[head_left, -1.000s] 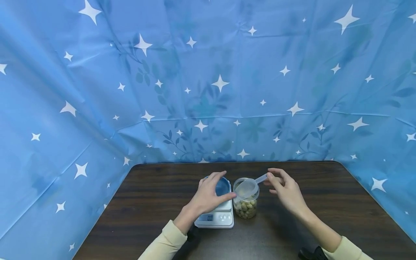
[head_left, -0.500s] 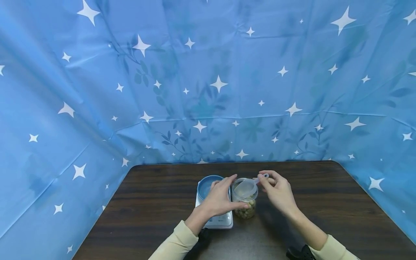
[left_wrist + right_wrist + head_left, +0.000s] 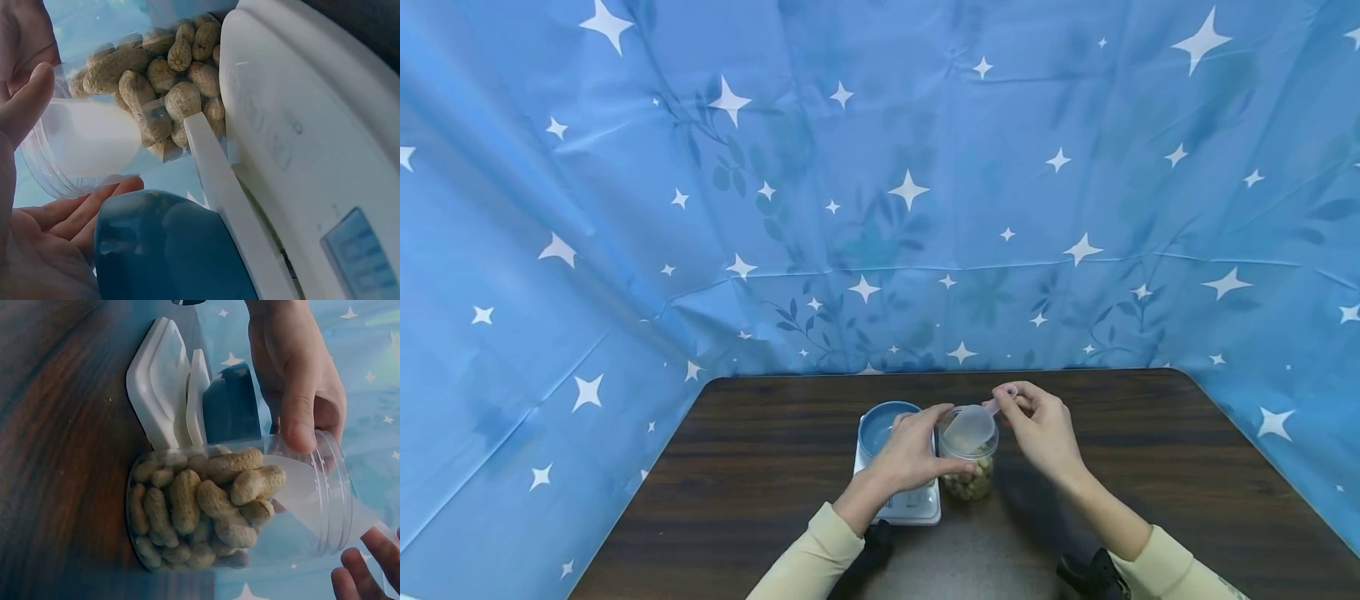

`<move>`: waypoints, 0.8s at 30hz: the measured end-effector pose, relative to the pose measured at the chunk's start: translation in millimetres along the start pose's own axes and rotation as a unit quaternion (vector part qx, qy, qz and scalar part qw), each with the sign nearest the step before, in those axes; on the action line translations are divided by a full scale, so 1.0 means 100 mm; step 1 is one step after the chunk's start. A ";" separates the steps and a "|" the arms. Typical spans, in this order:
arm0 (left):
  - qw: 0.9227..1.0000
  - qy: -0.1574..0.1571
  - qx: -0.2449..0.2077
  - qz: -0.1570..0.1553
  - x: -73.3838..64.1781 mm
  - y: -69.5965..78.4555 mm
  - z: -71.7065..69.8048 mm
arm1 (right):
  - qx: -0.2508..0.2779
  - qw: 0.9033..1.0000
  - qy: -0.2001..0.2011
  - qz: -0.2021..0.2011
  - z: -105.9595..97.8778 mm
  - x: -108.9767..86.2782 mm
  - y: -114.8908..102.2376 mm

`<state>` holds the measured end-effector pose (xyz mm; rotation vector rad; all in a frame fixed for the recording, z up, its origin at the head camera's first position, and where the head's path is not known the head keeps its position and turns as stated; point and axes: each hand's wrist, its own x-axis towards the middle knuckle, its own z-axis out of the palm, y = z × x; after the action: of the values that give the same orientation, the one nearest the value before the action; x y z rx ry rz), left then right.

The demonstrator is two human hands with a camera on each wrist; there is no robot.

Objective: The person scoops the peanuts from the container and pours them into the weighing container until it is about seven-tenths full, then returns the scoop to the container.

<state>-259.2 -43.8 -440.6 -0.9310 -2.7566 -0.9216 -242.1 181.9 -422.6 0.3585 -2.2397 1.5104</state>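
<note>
A clear plastic jar (image 3: 973,457) with unshelled peanuts (image 3: 187,503) in its lower part stands upright on the table. My left hand (image 3: 904,454) holds it near the rim, thumb on the near side and fingers round the back. With thumb and fingertips, my right hand (image 3: 1043,432) pinches the handle of a translucent white scoop (image 3: 970,427). The scoop's bowl is inside the jar's mouth, above the peanuts. Left of the jar, a white kitchen scale (image 3: 913,507) carries a blue bowl (image 3: 880,423), partly hidden by my left hand.
The dark wood-grain table (image 3: 737,483) reaches to a blue curtain (image 3: 880,208) with white stars at the back. The scale stands close beside the jar. Its display (image 3: 361,253) shows in the left wrist view, too blurred to read.
My left hand has moved right from beside the blue bowl to the jar and now holds it. My right hand has shifted left, and the scoop's handle stands steeper.
</note>
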 end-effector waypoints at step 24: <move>0.999 -0.017 -0.022 -0.020 0.08 -0.05 0.00 | -0.114 0.961 -0.016 -0.253 -0.05 0.29 -0.14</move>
<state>-268.3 -42.8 -441.5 -0.9085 -2.8037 -0.9866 -260.8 181.7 -395.5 0.8144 -2.0979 0.9780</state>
